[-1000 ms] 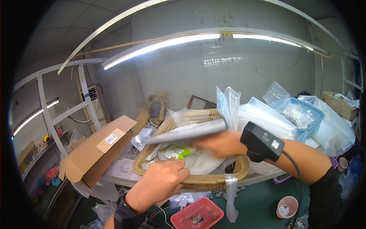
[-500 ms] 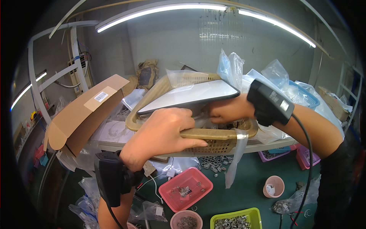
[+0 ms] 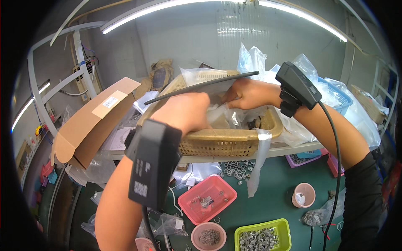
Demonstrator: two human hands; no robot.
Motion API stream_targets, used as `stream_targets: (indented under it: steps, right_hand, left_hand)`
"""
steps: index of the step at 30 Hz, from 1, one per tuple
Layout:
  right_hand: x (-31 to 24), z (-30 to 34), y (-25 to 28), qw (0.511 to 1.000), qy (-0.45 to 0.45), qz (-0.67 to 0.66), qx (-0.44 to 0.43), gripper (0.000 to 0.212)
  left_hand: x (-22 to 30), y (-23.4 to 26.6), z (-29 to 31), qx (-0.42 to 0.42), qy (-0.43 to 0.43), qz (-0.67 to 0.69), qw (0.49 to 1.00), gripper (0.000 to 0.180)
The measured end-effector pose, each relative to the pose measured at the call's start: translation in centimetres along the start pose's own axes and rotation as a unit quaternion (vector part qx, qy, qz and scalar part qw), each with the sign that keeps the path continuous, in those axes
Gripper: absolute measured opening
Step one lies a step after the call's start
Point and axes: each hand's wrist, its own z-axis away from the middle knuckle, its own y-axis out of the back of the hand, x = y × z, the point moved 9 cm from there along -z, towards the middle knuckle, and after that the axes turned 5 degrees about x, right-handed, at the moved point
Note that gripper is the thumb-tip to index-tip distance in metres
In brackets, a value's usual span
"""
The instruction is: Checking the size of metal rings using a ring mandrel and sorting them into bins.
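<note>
Inside a tan plastic basket on the shelf lie clear plastic bags. My right hand reaches in from the right, fingers curled and closed on a piece of clear plastic bag. Opposite it, my left hand is bent down over the near left side of the basket. Its fingers are curled, and what they hold is hidden behind the knuckles. A flat panel with a black edge leans across the basket just beyond both hands, seen almost edge-on. Dark small items show near the basket's right end.
An opened cardboard box stands left of the basket. Bagged goods and a blue basket crowd the right. Below, the green table holds a red tray, a lime tray of metal rings, a pink cup and loose rings.
My left hand has left the basket's near rim and moved inward. My right hand has risen with some plastic. The panel has tipped from showing its white face to nearly edge-on.
</note>
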Motion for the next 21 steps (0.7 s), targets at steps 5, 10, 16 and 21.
stream_targets:
  steps: [5,10,16,21]
  right_hand:
    - [-0.3,-0.1,0.3,1.000,0.021,-0.013,0.010,0.023]
    - [-4.3,1.5,-0.1,0.996,0.051,0.069,0.024,0.031]
    - [-9.6,7.0,-0.1,0.994,0.035,-0.106,0.021,0.026]
    - [-8.5,6.6,0.4,0.994,0.051,0.041,0.084,0.019]
  left_hand:
    - [-0.2,-1.3,-1.1,0.070,-0.075,-0.103,0.989,0.018]
    - [-1.0,0.5,-1.9,0.185,-0.071,-0.127,0.972,0.013]
    - [-2.3,-0.2,-1.0,0.095,-0.033,-0.017,0.995,0.020]
    - [-3.9,0.8,0.1,0.002,-0.020,0.016,1.000,0.028]
